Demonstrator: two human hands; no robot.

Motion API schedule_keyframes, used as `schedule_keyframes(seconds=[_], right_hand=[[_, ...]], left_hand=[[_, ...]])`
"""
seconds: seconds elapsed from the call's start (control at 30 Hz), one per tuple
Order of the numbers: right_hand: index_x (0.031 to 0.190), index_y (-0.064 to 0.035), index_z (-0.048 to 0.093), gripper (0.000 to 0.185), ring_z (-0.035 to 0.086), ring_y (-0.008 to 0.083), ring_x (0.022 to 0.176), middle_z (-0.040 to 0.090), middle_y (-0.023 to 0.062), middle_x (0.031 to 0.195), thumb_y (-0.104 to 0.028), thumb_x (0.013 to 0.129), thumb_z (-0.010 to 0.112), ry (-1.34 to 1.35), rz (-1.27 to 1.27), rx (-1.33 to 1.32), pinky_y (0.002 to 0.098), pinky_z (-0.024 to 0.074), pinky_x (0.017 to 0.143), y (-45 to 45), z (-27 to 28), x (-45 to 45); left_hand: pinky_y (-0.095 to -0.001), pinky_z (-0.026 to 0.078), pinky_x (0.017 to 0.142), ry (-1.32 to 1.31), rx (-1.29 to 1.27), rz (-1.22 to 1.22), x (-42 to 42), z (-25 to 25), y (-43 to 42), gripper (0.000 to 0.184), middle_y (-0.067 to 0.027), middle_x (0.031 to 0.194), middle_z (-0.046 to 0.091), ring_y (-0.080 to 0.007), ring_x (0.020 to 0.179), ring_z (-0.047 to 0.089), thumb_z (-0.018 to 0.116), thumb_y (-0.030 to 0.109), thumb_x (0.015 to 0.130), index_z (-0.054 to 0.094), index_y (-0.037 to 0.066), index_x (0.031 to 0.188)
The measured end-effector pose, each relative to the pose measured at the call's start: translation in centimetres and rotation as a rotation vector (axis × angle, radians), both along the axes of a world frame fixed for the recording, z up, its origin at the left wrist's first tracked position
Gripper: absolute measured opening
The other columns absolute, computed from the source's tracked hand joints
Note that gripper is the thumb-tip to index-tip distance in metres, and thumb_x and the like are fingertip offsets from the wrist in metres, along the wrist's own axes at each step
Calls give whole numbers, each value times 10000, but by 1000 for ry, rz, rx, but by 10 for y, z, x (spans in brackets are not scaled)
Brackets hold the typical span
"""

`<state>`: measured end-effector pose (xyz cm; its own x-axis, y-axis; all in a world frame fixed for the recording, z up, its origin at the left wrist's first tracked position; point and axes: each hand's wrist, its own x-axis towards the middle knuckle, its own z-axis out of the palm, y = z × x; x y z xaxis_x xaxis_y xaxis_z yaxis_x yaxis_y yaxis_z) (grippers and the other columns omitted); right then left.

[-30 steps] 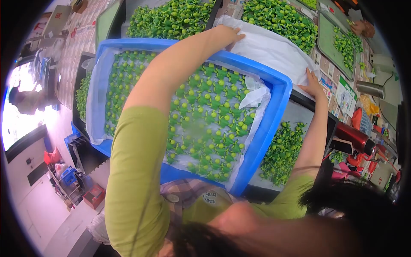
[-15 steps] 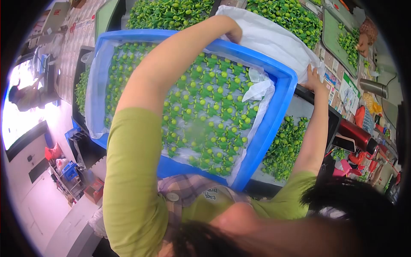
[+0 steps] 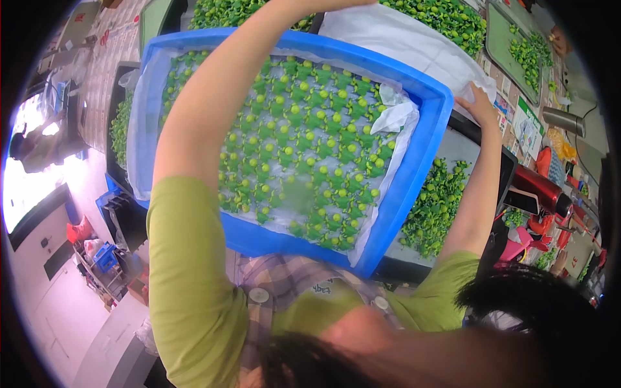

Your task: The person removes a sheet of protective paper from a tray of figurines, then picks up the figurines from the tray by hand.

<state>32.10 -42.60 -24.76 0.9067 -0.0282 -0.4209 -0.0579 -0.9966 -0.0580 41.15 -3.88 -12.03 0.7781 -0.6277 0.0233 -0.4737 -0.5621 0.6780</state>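
A white sheet [image 3: 401, 39] lies beyond the tray, over part of the dark tray behind. At the top edge of the view my left hand [image 3: 346, 4] is at the sheet's far left side, mostly cut off, its fingers not clear. My right hand [image 3: 482, 108] is at the sheet's near right corner, with thumb and fingers on its edge. Between my arms, a blue plastic tray [image 3: 424, 169] tilts in front of my body. White lining covers its inside, and rows of small green leafy pieces with round yellow-green tops [image 3: 310, 136] sit on it. A crumpled white flap [image 3: 394, 116] folds over at its right end.
More green pieces fill trays at the back [image 3: 440, 26] and under the blue tray's right side [image 3: 430, 213]. A green tray [image 3: 511, 52], a steel cylinder [image 3: 564, 121], a red flask [image 3: 542, 192] and a phone [image 3: 521, 200] are at right. Another person's hand [image 3: 559, 40] shows at far right.
My left hand has moved up and away toward the top edge, and more of the white sheet shows. My right hand stays at the sheet's corner. The blue tray appears slightly higher in view.
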Motion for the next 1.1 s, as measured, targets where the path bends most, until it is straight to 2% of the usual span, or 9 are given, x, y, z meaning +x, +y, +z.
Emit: schedule_keyframes(seconds=[0.1, 0.2, 0.37, 0.47, 0.63, 0.7, 0.8, 0.83, 1.1], right_hand=[[1264, -103, 353, 757, 365, 306, 1166, 379, 171, 1265, -556, 690, 550, -164, -15, 61, 394, 313, 936, -1, 12, -19], [1229, -86, 402, 634, 420, 296, 1122, 430, 169, 1222, -467, 744, 549, -317, 5, 147, 345, 337, 919, 10, 31, -46], [1182, -40, 444, 512, 439, 291, 1101, 469, 169, 1176, -301, 766, 591, -404, -27, 338, 339, 336, 916, 32, 76, -94], [1196, -50, 440, 459, 441, 237, 1106, 479, 143, 1174, -244, 799, 566, -410, -95, 479, 317, 332, 920, 65, 111, -115], [1233, -67, 400, 443, 418, 187, 1117, 446, 140, 1194, -178, 827, 536, -366, -163, 947, 310, 345, 909, 127, 121, -143], [1200, -77, 434, 475, 371, 273, 1162, 407, 188, 1217, -224, 777, 591, -526, -56, 707, 343, 322, 922, 158, 124, -150], [1240, -97, 376, 564, 284, 385, 1193, 231, 244, 1308, -290, 760, 603, -681, 33, 390, 380, 293, 946, 187, 106, -159], [1232, -103, 383, 560, 273, 391, 1197, 199, 242, 1323, -307, 759, 601, -673, 18, 361, 396, 310, 934, 187, 104, -159], [1142, -145, 496, 417, 325, 334, 1185, 237, 192, 1328, -326, 774, 573, -647, -74, 311, 391, 370, 889, 186, 101, -161]], left_hand=[[-244, 417, 733, 107, -240, 145, -60, 55, 25, 266, -68, 907, 591, -122, 830, 533, 491, 184, 841, 537, 2, 1030], [-254, 434, 754, -51, -176, 196, -110, 45, 74, 237, -46, 948, 607, -127, 871, 565, 522, 200, 833, 574, 53, 1012], [-243, 426, 769, 214, -265, 561, -205, 27, 142, 237, -48, 921, 617, -118, 874, 565, 532, 171, 820, 573, 36, 1010], [-251, 422, 629, 296, -104, 710, -247, 14, 167, 199, -48, 810, 614, -123, 727, 561, 532, 186, 816, 595, 40, 936], [-304, 420, 581, 365, 56, 557, -296, 18, 176, 158, -120, 726, 580, -220, 655, 555, 553, 160, 765, 587, 27, 845], [-326, 427, 583, 374, 180, 524, -309, 23, 178, 150, -112, 712, 574, -229, 640, 552, 564, 153, 739, 587, 32, 824], [-339, 433, 673, 191, 234, 191, -334, 13, 176, 278, -99, 870, 522, -250, 825, 520, 633, 169, 659, 555, 87, 913], [-351, 427, 718, 203, 232, 132, -343, 12, 170, 353, -102, 917, 481, -276, 900, 483, 656, 165, 626, 520, 90, 944], [-373, 443, 698, 112, 318, 2, -346, -15, 174, 329, -117, 915, 482, -274, 878, 503, 624, 122, 641, 501, 55, 938]])
